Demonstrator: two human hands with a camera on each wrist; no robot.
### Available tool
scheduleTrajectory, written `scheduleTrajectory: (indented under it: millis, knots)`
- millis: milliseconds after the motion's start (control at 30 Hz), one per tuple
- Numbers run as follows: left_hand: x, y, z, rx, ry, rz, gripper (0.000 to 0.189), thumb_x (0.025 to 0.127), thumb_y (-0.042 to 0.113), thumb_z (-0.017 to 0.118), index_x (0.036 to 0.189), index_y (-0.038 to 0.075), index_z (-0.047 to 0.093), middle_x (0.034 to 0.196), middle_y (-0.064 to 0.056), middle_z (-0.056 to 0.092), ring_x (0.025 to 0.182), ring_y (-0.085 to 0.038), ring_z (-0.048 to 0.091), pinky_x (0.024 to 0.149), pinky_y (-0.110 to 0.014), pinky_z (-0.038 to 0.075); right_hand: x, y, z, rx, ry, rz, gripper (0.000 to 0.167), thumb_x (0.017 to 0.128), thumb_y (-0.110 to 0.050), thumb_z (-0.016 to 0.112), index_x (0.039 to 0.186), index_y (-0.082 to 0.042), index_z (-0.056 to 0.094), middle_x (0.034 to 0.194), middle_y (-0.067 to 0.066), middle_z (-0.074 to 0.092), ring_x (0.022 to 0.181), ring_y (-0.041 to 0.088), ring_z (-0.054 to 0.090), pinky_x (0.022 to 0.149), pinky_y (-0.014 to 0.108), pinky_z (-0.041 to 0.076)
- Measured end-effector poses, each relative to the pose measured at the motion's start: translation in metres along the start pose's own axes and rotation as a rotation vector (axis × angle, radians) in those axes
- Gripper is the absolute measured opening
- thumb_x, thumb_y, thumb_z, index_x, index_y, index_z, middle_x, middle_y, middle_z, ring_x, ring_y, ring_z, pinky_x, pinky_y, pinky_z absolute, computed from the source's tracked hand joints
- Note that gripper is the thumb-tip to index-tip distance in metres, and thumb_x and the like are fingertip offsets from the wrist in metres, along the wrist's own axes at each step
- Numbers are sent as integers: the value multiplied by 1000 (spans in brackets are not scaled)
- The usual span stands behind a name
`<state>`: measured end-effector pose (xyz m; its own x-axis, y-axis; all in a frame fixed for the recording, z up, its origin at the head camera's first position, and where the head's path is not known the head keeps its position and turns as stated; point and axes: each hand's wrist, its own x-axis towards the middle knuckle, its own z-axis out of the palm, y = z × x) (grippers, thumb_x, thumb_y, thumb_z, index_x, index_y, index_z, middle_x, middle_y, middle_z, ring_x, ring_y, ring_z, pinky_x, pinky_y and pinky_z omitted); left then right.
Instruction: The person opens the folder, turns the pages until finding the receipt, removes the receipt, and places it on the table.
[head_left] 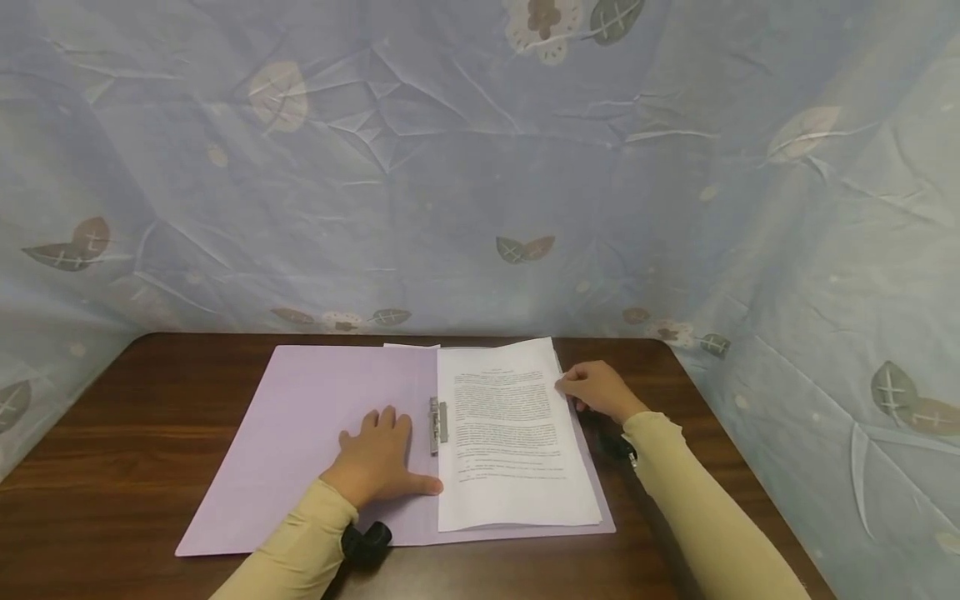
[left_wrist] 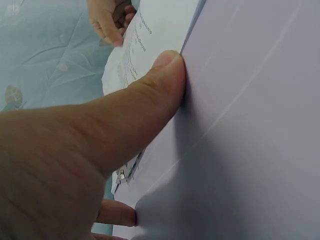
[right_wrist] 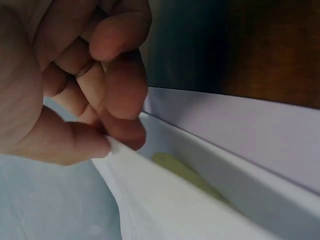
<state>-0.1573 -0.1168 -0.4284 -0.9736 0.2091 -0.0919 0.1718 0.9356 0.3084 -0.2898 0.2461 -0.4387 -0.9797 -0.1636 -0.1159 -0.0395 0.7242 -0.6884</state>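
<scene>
A lilac folder (head_left: 330,400) lies open on the table, with a metal clip (head_left: 434,425) along its spine. On its right side rests a stack of printed sheets (head_left: 502,467). My left hand (head_left: 378,458) is spread on the folder's left cover, its thumb at the left edge of the papers; in the left wrist view the thumb (left_wrist: 150,90) overlaps that edge. With thumb and forefinger, my right hand (head_left: 600,390) pinches the right edge of the top sheet (right_wrist: 160,185). That edge is lifted from the white page below, and a yellowish shape (right_wrist: 187,175) shows in the gap.
The dark wooden table (head_left: 97,467) extends to both sides of the folder. Behind and to the right hangs a pale blue leaf-patterned curtain (head_left: 450,192). A white paper corner (head_left: 411,345) sticks out past the folder's top edge. Black bands are on both wrists.
</scene>
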Motion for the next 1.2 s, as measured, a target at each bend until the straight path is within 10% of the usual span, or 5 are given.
scheduleTrajectory:
  millis: [1200]
  knots:
    - [-2,-1,-2,-4,0,10,119,63,75,83,144,-7,52,147,-35,45,136,-57,41,96,-85,33,-40,18,10,266,-72,-60,17,98,-21,71,99,-3,69,69,7,62,62,20,57,55,28,46]
